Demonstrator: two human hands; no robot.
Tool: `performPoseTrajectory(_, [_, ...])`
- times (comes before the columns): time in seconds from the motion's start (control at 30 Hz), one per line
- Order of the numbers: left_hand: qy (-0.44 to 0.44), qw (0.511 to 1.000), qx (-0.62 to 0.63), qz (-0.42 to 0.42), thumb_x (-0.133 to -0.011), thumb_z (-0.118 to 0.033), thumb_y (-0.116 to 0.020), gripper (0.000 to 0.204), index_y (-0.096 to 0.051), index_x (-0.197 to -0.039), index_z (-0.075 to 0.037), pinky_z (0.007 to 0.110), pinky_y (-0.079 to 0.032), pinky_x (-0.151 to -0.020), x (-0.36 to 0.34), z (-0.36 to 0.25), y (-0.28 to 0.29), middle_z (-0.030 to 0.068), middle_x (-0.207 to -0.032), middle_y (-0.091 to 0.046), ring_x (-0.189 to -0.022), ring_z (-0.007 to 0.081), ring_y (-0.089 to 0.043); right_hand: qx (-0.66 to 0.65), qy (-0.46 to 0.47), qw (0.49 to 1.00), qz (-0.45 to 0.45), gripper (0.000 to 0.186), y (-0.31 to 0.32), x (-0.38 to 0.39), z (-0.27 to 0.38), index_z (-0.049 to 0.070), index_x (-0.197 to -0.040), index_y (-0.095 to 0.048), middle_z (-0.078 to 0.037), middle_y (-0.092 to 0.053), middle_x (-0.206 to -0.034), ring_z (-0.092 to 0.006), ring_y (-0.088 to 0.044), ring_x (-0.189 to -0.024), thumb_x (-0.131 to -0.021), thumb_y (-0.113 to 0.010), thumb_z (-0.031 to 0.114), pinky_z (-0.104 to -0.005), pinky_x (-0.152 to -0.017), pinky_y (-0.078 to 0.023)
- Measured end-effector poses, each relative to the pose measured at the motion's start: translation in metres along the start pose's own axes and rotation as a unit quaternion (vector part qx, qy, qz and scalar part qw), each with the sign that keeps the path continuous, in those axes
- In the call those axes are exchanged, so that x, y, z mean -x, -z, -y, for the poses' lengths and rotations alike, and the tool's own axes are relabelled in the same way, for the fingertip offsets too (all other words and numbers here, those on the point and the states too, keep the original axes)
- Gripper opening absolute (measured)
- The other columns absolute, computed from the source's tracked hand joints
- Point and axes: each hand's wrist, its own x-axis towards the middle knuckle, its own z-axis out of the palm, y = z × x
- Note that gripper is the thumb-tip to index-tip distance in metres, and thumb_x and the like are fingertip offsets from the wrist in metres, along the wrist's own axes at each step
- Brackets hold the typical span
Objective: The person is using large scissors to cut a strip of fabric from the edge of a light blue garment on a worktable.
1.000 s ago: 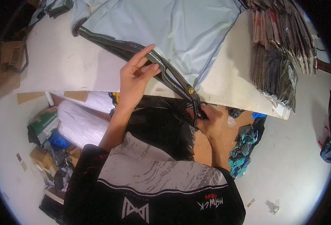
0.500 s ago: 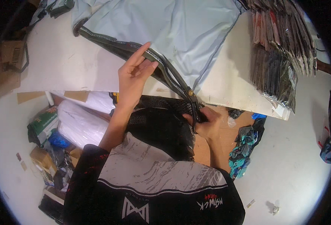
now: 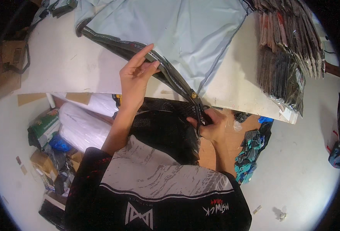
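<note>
Pale blue fabric (image 3: 170, 27) lies across the white table (image 3: 54, 65), bordered along its lower edge by a dark olive band (image 3: 108, 43) with a printed tape. My left hand (image 3: 137, 79) grips the band between thumb and curled fingers, the index finger reaching up along it. My right hand (image 3: 214, 125) is closed on the handles of black scissors (image 3: 197, 101) with a gold pivot, at the table's front edge. The blades lie along the band, pointing up-left toward my left hand; whether they are cutting into it I cannot tell.
Bagged folded garments (image 3: 280, 77) are stacked at the table's right. A cardboard box (image 3: 12, 57) stands at the far left. Below are white wrapped rolls (image 3: 81, 127), black mesh fabric (image 3: 158, 134), teal and black scraps (image 3: 247, 154) and small cartons (image 3: 44, 165) on the left.
My left hand has shifted slightly up and left along the band. My right hand and the scissors have moved slightly up and left as well. The fabric is largely unchanged.
</note>
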Motion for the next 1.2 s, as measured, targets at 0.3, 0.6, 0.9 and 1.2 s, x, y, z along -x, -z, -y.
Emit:
performPoseTrajectory(0.3, [-0.020,0.999,-0.037,0.016,-0.086,0.008,-0.067,0.048,-0.059,-0.132,-0.001,0.020,-0.050,-0.079,0.000,-0.002,0.002,0.0044,-0.103,-0.068,-0.083,0.0055,-0.061,0.004,0.013,1.000,0.007,0.037,0.003,-0.009,0.004,0.003,-0.072,-0.063,-0.008,-0.057,-0.062,-0.0182,-0.051,-0.049,-0.063,-0.092,0.024,-0.0296,-0.047,-0.041])
performPoseTrajectory(0.6, [-0.026,0.996,-0.081,0.030,-0.086,0.008,-0.068,0.050,-0.058,-0.133,-0.002,0.018,-0.047,-0.077,0.002,-0.007,-0.002,-0.0004,-0.090,-0.067,-0.081,0.0032,-0.059,0.010,0.022,1.000,0.000,0.034,-0.001,-0.006,-0.003,0.002,-0.075,-0.064,-0.009,-0.060,-0.065,-0.0184,-0.055,-0.049,-0.066,-0.090,0.021,-0.0299,-0.046,-0.043])
performPoseTrajectory(0.9, [-0.022,0.995,-0.087,0.037,-0.086,0.010,-0.066,0.053,-0.056,-0.136,-0.004,0.019,-0.048,-0.082,0.001,-0.009,-0.003,0.0006,-0.090,-0.066,-0.083,0.0041,-0.060,0.006,0.020,1.000,-0.013,0.031,-0.003,-0.012,0.004,0.002,-0.078,-0.065,-0.009,-0.062,-0.067,-0.0178,-0.059,-0.051,-0.067,-0.089,0.017,-0.0302,-0.046,-0.045])
performPoseTrajectory(1.2, [-0.029,0.995,-0.088,0.033,-0.085,0.009,-0.067,0.053,-0.056,-0.136,-0.004,0.019,-0.048,-0.081,-0.001,-0.007,-0.001,0.0007,-0.088,-0.066,-0.082,0.0042,-0.060,0.011,0.027,1.000,-0.009,0.029,-0.002,-0.013,0.004,0.002,-0.076,-0.063,-0.009,-0.061,-0.066,-0.0181,-0.058,-0.051,-0.068,-0.089,0.014,-0.0300,-0.045,-0.044])
